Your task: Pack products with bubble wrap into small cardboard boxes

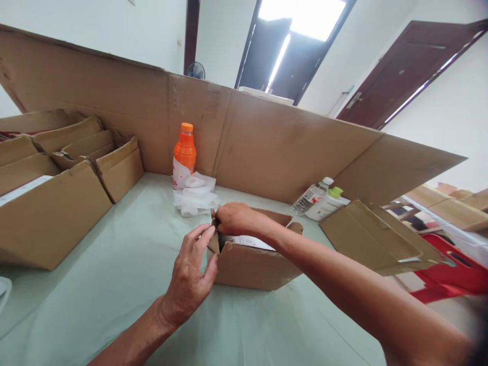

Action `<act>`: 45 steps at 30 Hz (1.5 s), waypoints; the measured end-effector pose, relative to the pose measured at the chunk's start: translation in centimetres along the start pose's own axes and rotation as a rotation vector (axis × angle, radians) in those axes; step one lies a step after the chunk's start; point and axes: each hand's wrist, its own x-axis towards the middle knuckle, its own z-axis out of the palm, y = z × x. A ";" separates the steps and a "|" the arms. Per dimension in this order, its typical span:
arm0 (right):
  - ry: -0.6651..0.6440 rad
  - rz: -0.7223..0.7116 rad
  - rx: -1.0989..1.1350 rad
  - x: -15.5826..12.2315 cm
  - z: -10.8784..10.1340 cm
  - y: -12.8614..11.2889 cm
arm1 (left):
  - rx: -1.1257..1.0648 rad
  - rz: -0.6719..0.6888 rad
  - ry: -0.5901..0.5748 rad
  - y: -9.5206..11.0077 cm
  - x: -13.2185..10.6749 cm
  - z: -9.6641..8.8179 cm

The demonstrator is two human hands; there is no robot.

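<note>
Open cardboard box [255, 269] sits center frame on pale green cloth [133, 254], white printed item [255, 242] inside. Left hand [192, 269] at box's left end, fingers half-bent, thumb apart from them, tips against the end flap [214, 243]; not closed into a fist. Right hand [237, 218] reaches across from lower right, forearm over the box's near wall, hand curled at the box's far left corner. Its fingertips are hidden, so can't tell if it grips anything.

Just beyond the box, left of center: crumpled translucent plastic bags [196, 199], touching orange-capped bottle [184, 155] of orange drink with white lower label. Right of center: clear water bottle [309, 198], tilted, beside white bottle with green cap [323, 207], also tilted. Flattened carton [366, 236] farther right, red plastic stool [457, 267] at right edge. Open cardboard bins [61, 218] fill left side. Tall cardboard sheet [282, 147] spans behind everything. Upper frame: fan [195, 70] partly hidden, dark red door [415, 66] upper right.
</note>
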 end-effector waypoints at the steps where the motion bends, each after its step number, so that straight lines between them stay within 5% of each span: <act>1: -0.031 -0.021 0.010 -0.2 0.0 0.3 | -0.013 -0.028 0.010 -0.1 -0.2 0.0; 7: -0.057 -0.037 0.151 -2.4 0.3 2.1 | -0.181 -0.271 -0.033 -0.2 -1.9 0.7; 13: 0.005 -0.088 0.128 -1.9 1.8 1.3 | -0.203 -0.353 -0.103 -0.5 -3.3 1.0; 16: 0.045 -0.057 0.187 -2.7 1.0 1.4 | -0.210 -0.382 -0.132 -1.0 -3.9 0.3; 18: 0.174 -0.001 0.269 -4.7 -0.4 1.5 | -0.216 -0.413 -0.118 -1.2 -4.0 -0.7; 22: 0.739 0.011 0.408 -9.8 -1.9 0.2 | -0.349 -0.601 -0.005 -0.9 -3.8 -4.0; 25: 0.958 -0.227 0.280 -11.2 1.0 -3.2 | -0.687 -0.815 0.129 -0.6 -4.2 -6.6; 28: 0.823 -0.544 0.163 -10.3 7.4 -7.6 | -0.958 -1.139 0.208 -0.6 -5.8 -8.2; 31: 0.786 -0.671 0.222 -9.9 14.3 -9.8 | -0.867 -1.348 0.208 -1.3 -8.2 -8.5; 35: 0.611 -0.426 0.314 -12.5 19.7 -6.6 | -0.656 -1.316 0.245 -3.2 -10.2 -7.9; 39: 0.402 0.029 0.337 -14.2 20.8 -1.3 | -0.379 -1.137 0.081 -5.0 -10.2 -6.8; 45: 0.394 0.217 0.271 -11.5 21.9 2.6 | 0.128 -0.733 -0.015 -6.6 -9.3 -7.1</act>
